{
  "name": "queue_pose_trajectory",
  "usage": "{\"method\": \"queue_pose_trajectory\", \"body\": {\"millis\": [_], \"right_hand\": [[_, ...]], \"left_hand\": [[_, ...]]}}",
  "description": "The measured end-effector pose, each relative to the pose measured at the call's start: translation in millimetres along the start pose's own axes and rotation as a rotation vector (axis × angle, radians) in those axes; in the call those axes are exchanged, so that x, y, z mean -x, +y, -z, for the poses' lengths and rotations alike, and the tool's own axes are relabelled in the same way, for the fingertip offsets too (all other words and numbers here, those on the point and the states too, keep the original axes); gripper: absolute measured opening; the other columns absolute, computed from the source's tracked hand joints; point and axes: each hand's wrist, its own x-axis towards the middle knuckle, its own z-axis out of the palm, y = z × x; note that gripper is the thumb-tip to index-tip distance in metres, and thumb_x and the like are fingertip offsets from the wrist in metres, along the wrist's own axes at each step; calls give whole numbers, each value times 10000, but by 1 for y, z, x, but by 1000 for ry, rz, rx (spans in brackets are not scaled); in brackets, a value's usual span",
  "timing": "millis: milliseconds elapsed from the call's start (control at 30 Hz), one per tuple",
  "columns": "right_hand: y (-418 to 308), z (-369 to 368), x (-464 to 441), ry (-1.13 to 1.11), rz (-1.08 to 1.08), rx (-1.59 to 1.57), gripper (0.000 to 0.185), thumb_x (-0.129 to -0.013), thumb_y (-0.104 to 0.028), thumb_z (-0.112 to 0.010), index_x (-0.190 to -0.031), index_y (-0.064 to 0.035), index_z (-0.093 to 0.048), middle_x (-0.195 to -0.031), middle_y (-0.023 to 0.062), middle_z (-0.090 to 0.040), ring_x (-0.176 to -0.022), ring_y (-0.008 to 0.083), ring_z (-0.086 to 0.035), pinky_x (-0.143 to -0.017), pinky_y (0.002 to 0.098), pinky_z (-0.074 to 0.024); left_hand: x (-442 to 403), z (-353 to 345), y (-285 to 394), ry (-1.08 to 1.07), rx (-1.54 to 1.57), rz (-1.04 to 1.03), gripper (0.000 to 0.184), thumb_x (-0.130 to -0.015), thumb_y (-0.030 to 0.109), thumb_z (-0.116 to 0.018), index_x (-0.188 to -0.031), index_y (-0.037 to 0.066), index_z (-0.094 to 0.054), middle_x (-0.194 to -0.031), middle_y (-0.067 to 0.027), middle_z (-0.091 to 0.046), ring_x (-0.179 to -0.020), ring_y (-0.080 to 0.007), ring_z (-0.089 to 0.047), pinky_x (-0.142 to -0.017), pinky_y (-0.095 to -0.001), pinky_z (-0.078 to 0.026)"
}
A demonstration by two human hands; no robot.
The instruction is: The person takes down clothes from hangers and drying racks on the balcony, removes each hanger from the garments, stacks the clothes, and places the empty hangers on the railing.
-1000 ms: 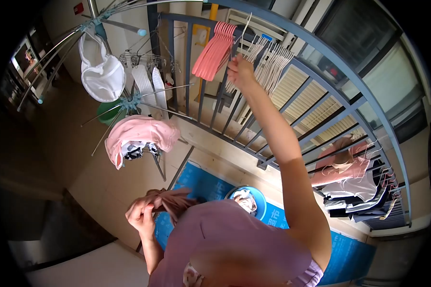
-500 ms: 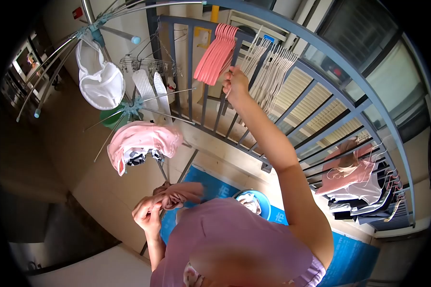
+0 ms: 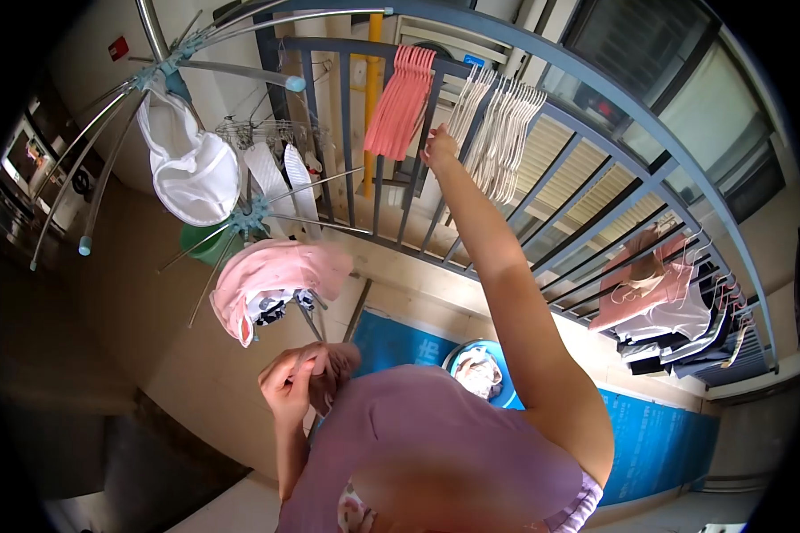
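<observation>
My left hand [image 3: 289, 382] is closed on a bunched brownish-pink cloth [image 3: 333, 366], at the lower left beside my purple top. My right arm is stretched up to the railing. There my right hand [image 3: 439, 147] has its fingers closed at the lower end of the white hangers [image 3: 505, 133], which hang in a row from the rail. It seems to pinch one of them; the fingertips are small in view. Just left of this hand, a bunch of pink hangers [image 3: 400, 102] hangs on the same railing.
A rack at the left carries a white bra [image 3: 191, 164] and a pink garment [image 3: 280, 280]. A blue basin [image 3: 504, 382] with clothes stands on the blue floor covering [image 3: 658, 444]. More clothes [image 3: 667, 306] hang along the railing [image 3: 596, 133] at the right.
My right hand has come down from the rail's top to the hangers' lower ends. My left hand has shifted slightly right with the cloth, now more bunched. The view has shifted.
</observation>
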Motion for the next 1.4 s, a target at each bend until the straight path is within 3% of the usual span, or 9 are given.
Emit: {"method": "queue_pose_trajectory", "body": {"millis": [233,300,400,533,767,1067,1200,1300,1400], "right_hand": [[6,13,132,14,510,587,755,-782,-306,-599,-1335,-34,-162,-1199,200,-387,-1101,270,-403,-901,350,-347],[37,30,204,-340,1090,779,727,-754,-137,-627,-1333,-51,-196,-1290,154,-316,-1157,260,-366,-928,341,-338],[98,54,273,-1317,200,569,423,-733,-135,-604,-1132,-46,-495,-1158,117,-503,-1053,232,-466,-898,354,-347],[181,59,286,-1029,284,580,393,-728,-135,-606,-1096,-32,-517,-1094,106,-541,-984,205,-503,-848,347,-378],[252,91,247,-1287,218,1598,343,-758,-175,-584,-1061,-20,-540,-1032,110,-568,-932,189,-519,-810,320,-400],[181,103,263,-608,-672,-153,436,-874,-283,-429,-1229,-31,-399,-1168,116,-499,-1026,224,-508,-844,336,-422],[149,84,279,-666,882,922,333,-872,-227,-450,-1145,-37,-443,-1109,77,-509,-1003,198,-496,-860,292,-410],[140,64,296,-590,410,452,255,-877,-178,-452,-1091,-39,-449,-1039,60,-513,-949,164,-491,-816,263,-407],[76,36,336,-471,298,1171,246,-880,-184,-450,-1067,-24,-462,-1001,76,-536,-903,163,-513,-780,261,-420]], "left_hand": [[-42,-8,-6,-330,160,15,210,-798,-52,-454,-990,-49,-539,-926,-109,-560,-761,-138,-549,-653,-222,-431],[-58,-10,-16,-468,130,15,243,-811,-49,-428,-1035,-40,-522,-957,-106,-547,-831,-150,-540,-713,-227,-420],[-77,-15,-28,-655,252,155,304,-810,-45,-433,-1110,-29,-481,-1044,-103,-519,-956,-158,-503,-804,-238,-386],[-84,-27,-17,-752,1022,377,442,-795,-11,-492,-1218,-30,-367,-1188,-99,-430,-1087,-128,-393,-892,-246,-311],[-107,-33,-12,-579,1025,45,625,-707,49,-608,-1266,2,-331,-1243,-74,-407,-1153,-161,-372,-946,-258,-285],[-74,77,-78,-137,479,524,494,-660,66,-609,-1121,2,-444,-983,-119,-569,-942,-211,-563,-796,-304,-464],[-20,45,-145,-235,435,1128,356,-825,159,-499,-1160,68,-425,-1002,-128,-560,-928,-204,-568,-746,-345,-496],[3,-20,-128,-275,735,1181,413,-878,303,-412,-1233,97,-372,-1175,-100,-456,-1078,-177,-467,-829,-335,-447],[11,-50,-188,-423,624,608,450,-883,351,-400,-1244,84,-365,-1200,-82,-433,-1065,-159,-455,-842,-291,-412]]}}
